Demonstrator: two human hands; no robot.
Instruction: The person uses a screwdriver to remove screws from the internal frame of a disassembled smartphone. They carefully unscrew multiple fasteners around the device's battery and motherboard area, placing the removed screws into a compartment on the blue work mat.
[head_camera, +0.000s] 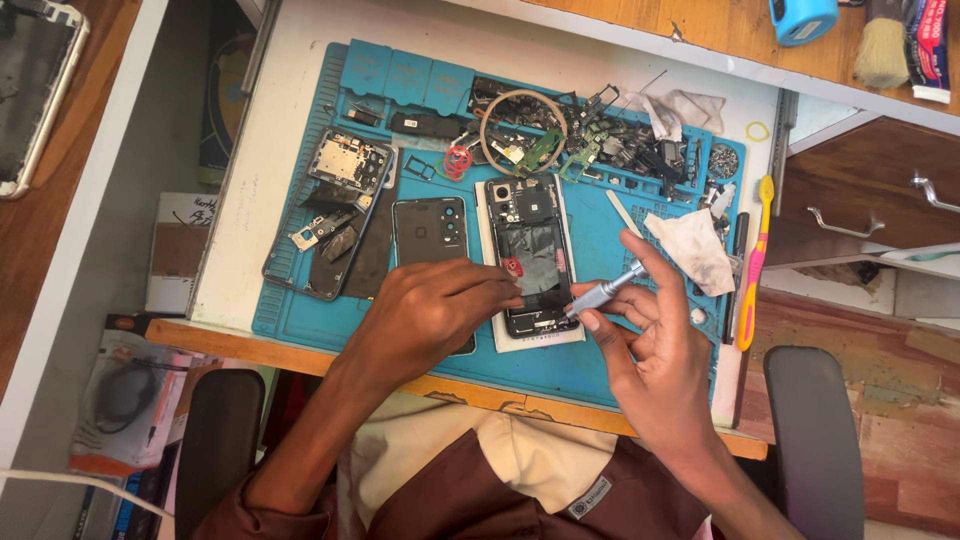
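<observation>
A blue work mat (300, 310) covers the tabletop (250, 190). At its far edge lies a heap of small phone parts (600, 140); near its left edge, a stripped phone frame (335, 215). Toward the right edge lie a crumpled cloth (695, 250) and a yellow-and-pink toothbrush (755, 260).

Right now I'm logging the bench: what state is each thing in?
Opened phone: back off, insides showing, lying flat.
Back cover: off, lying left of phone.
Screwdriver: in right hand, tip at phone's edge.
Left hand: fingers resting on phone.
Cloth: crumpled, dirty.
</observation>
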